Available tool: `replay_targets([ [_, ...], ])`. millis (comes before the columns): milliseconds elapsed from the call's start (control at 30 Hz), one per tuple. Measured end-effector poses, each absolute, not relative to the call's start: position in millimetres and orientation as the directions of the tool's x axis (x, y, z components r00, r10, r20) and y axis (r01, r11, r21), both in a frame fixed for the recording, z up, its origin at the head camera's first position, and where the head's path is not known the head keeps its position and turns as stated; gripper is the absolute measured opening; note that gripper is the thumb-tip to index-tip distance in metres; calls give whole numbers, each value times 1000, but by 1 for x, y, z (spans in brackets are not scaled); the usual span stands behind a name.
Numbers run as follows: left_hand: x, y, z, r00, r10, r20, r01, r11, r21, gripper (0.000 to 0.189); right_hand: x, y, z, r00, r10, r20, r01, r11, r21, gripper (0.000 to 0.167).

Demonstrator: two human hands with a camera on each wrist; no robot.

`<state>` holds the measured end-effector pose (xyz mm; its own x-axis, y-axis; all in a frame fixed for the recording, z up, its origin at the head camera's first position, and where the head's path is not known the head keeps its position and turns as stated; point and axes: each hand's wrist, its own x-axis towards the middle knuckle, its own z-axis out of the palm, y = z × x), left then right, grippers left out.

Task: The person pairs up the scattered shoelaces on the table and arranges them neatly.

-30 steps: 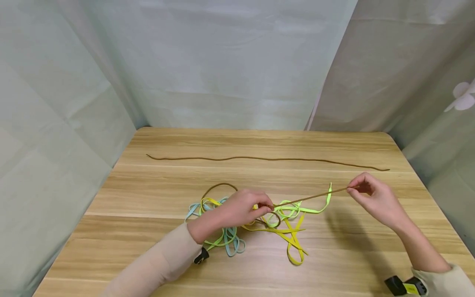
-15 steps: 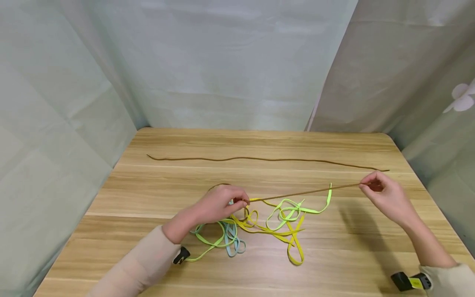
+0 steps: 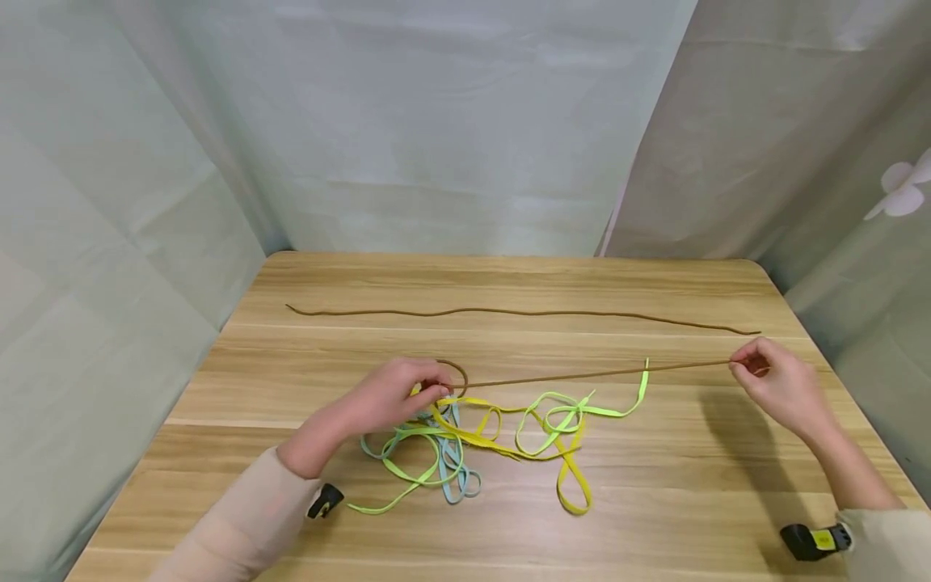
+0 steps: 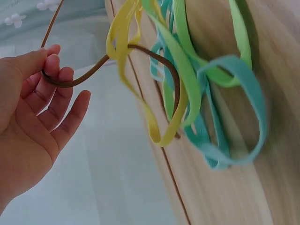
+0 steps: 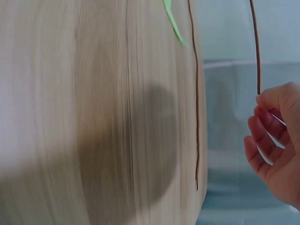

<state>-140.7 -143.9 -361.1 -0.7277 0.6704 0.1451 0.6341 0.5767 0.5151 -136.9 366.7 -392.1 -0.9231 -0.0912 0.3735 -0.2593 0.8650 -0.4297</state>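
Note:
A brown shoelace [image 3: 582, 376] stretches nearly straight between my two hands, raised above the table. My left hand [image 3: 396, 396] pinches it between thumb and forefinger, and the rest of the lace curves down into the tangle, as the left wrist view shows. At the far right my right hand [image 3: 781, 388] pinches its end between thumb and fingertip. Under the left hand lie a yellow shoelace [image 4: 123, 61], a green shoelace [image 4: 187, 70] and a light blue shoelace [image 4: 258, 112], looped over one another. The yellow lace is lifted partly off the table beside the brown one.
Another brown shoelace [image 3: 524, 311] lies almost straight across the back of the wooden table [image 3: 240, 485]. Right of the middle, a bright green lace [image 3: 618, 414] lies looped over a yellow one [image 3: 575, 485]. Grey curtains [image 3: 436, 121] stand behind the table and at both sides.
My left hand has slid leftward along the brown lace, and my right hand has moved a little right. The taut span between them is longer. The yellow laces have shifted slightly.

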Motion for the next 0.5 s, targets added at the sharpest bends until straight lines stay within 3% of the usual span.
replay_targets([
  [500, -138, -176, -343, -788, 605, 114, 580, 667, 468, 7, -137, 411, -394, -959, 9, 284, -76, 955, -285, 3],
])
